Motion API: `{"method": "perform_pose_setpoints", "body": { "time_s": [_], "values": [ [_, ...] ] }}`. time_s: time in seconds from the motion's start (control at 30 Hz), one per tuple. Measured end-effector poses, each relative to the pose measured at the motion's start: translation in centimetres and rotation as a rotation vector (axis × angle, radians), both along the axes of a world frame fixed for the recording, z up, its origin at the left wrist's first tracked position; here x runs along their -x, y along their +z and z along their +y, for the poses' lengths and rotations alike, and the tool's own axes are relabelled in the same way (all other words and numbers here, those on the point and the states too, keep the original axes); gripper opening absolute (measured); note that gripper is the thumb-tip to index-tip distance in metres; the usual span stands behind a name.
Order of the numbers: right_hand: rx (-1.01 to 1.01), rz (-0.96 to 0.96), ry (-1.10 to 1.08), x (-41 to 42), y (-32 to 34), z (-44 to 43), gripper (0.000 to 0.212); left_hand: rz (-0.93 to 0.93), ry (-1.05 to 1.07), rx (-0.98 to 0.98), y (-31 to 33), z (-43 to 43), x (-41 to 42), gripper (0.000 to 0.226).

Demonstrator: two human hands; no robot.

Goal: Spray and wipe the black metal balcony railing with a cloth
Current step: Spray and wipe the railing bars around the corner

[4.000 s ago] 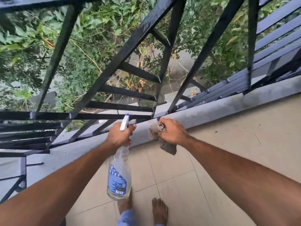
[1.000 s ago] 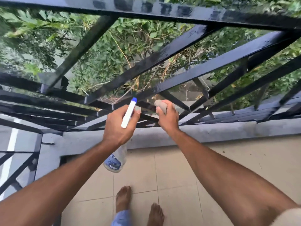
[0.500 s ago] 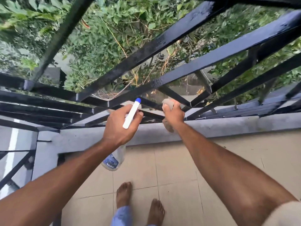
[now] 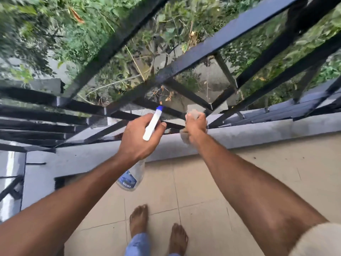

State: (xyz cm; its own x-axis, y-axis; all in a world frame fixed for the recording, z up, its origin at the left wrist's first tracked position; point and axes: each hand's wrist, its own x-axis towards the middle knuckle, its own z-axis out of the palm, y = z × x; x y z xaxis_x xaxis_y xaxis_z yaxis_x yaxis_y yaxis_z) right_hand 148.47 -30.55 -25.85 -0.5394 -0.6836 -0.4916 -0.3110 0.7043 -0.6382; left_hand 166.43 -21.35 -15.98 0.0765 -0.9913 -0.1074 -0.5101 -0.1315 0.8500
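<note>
The black metal railing (image 4: 206,48) fills the upper half of the view, its slanted bars wet and shiny. My left hand (image 4: 137,138) grips a clear spray bottle (image 4: 132,177) by its neck; the white trigger head with a blue nozzle tip points at the lower bars. My right hand (image 4: 195,125) holds a beige cloth (image 4: 193,113) bunched against a low bar just above the grey ledge. Most of the cloth is hidden by my fingers.
A grey concrete ledge (image 4: 258,132) runs under the railing. Beige floor tiles (image 4: 203,191) lie below, with my bare feet (image 4: 138,218) at the bottom centre. Green foliage (image 4: 92,34) and a drop lie beyond the bars.
My right hand has slid the cloth down along the bar toward the ledge. My left hand with the bottle has kept its place. The view has tilted down a little.
</note>
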Motion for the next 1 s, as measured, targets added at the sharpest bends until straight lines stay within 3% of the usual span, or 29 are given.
{"method": "perform_pose_setpoints", "body": {
  "time_s": [0.17,0.27,0.43,0.67,0.9,1.0],
  "values": [
    [0.129,-0.103,-0.043,-2.3,0.4,1.2,0.027,0.067,0.031,-0.047,-0.8,0.3,0.8,0.035],
    [0.211,-0.072,-0.032,-2.8,0.1,1.6,0.026,0.072,0.023,-0.049,-0.8,0.2,0.9,0.032],
    [0.189,-0.127,-0.324,-1.3,-1.2,0.9,0.025,0.026,-0.023,-0.032,-1.8,0.1,1.1,0.032],
    [0.337,-0.203,-0.213,-1.9,0.2,3.1,0.029,0.034,-0.062,-0.058,-2.6,0.1,1.3,0.038],
    [0.308,-0.194,-0.336,-0.7,-0.7,2.5,0.03,0.05,-0.083,-0.037,-2.4,-0.2,1.5,0.037],
    [0.332,-0.215,-0.252,-1.1,-0.7,3.3,0.029,0.057,-0.071,-0.023,-2.4,-0.1,1.4,0.039]
  ]
}}
